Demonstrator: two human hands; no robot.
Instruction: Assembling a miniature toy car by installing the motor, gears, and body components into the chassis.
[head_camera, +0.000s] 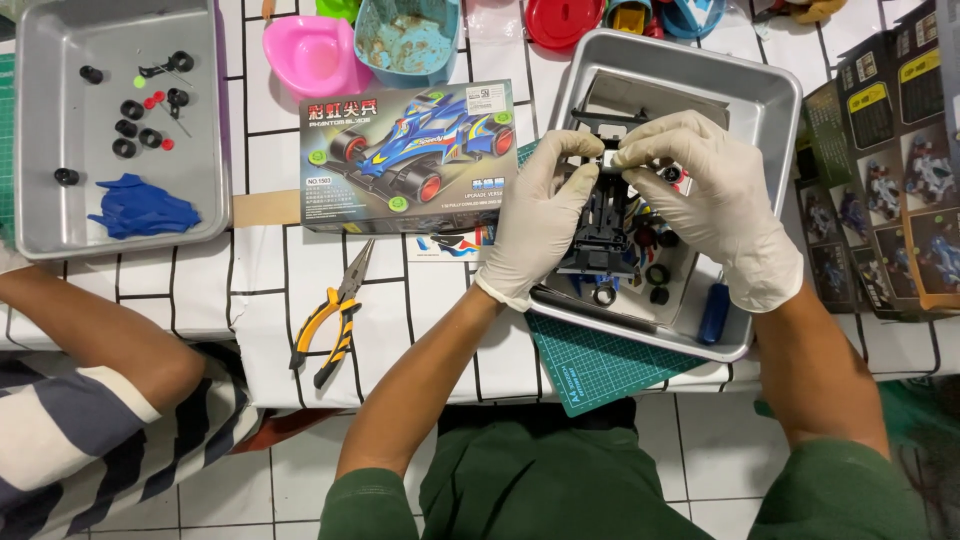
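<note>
Both my hands wear white gloves and meet over a metal tray (770, 95). My left hand (540, 215) and my right hand (715, 200) together grip a black toy car chassis (605, 235), fingertips pinching its upper end. Under the chassis, in the tray, lie small black wheels (657, 274), red bits and a blue-handled tool (714, 313). The tray rests partly on a green cutting mat (600, 365).
A toy race car box (410, 155) lies left of my hands, yellow-handled pliers (335, 315) below it. Another person's arm (100, 340) in a striped sleeve sits at the left near a second tray (40, 150) with black wheels and a blue car shell (140, 208). Dark boxes (880, 190) stand right.
</note>
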